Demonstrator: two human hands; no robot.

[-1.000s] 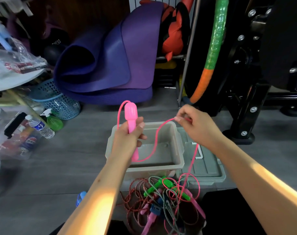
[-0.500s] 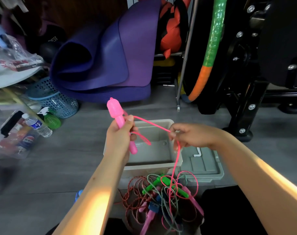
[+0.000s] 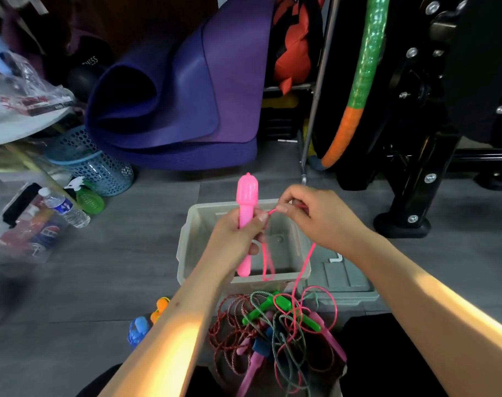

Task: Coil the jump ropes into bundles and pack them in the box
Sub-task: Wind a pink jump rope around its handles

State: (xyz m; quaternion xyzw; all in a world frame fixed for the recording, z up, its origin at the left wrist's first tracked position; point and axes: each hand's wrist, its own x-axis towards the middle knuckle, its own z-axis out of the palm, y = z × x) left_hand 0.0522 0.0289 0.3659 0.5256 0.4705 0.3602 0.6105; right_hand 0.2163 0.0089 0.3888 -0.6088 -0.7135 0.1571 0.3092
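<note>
- Head view, the only one on offer: the pink handle [image 3: 246, 207] is held upright in the left hand [image 3: 238, 236], fingers curled round its narrow shaft, with the fat rounded top poking out above and the lower tip showing below the palm.
- The pink cord [image 3: 299, 272] is pinched between thumb and fingers of the right hand [image 3: 315, 219], right beside the left hand's knuckles, so both grips are closed on the same rope.
- A short loop of cord hangs down from the left hand, and the longer run drops from the right hand into the pile [image 3: 275, 330] on the floor, just in front of the box [image 3: 186, 239].
- Handling-wise it looks thin, light and floppy, probably smooth plastic, so it can be expected to slip and spring open unless each loop is pinned against the handle. The handle looks rigid and is judged the sensible place to hold.
- Snags are likely: the cord's tail is threaded through red, grey-green and other ropes, with green handles lying on top.
- Looks: bright glossy pink all over, cord and handle matching; a second pink handle [image 3: 331, 336] can be seen in the pile, probably its other end.
- The box is translucent, open, with nothing seen packed in it; its lid [image 3: 347, 282] lies beside it on the floor.
</note>
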